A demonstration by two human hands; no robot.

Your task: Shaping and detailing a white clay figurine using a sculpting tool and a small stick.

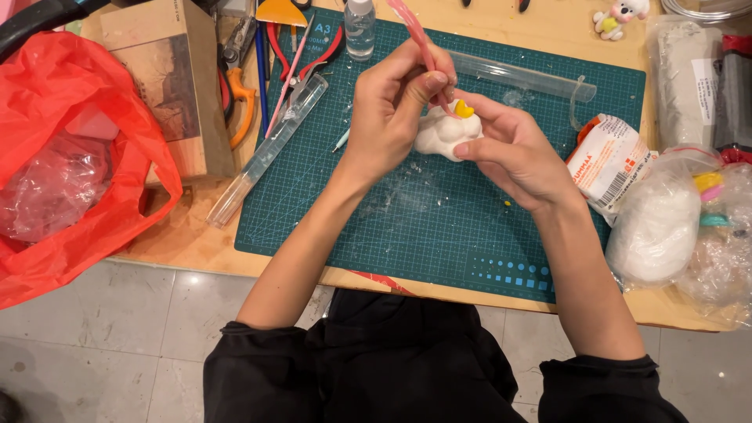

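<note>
My left hand [392,110] grips a thin pink sculpting tool [413,35] whose lower tip presses at a white clay figure [440,135]. A small yellow piece [464,109] sits on top of the figure. My right hand [517,153] cradles the figure from the right, thumb and fingers around it. Both hands hover over the green cutting mat [439,219].
A red plastic bag [70,157] and cardboard box [168,78] lie left. Pliers, cutters and pens [258,55], a clear tube [266,149], a small bottle [359,27] and a clear roller [525,76] surround the mat. Bagged white clay [654,227] and packets [611,160] sit right.
</note>
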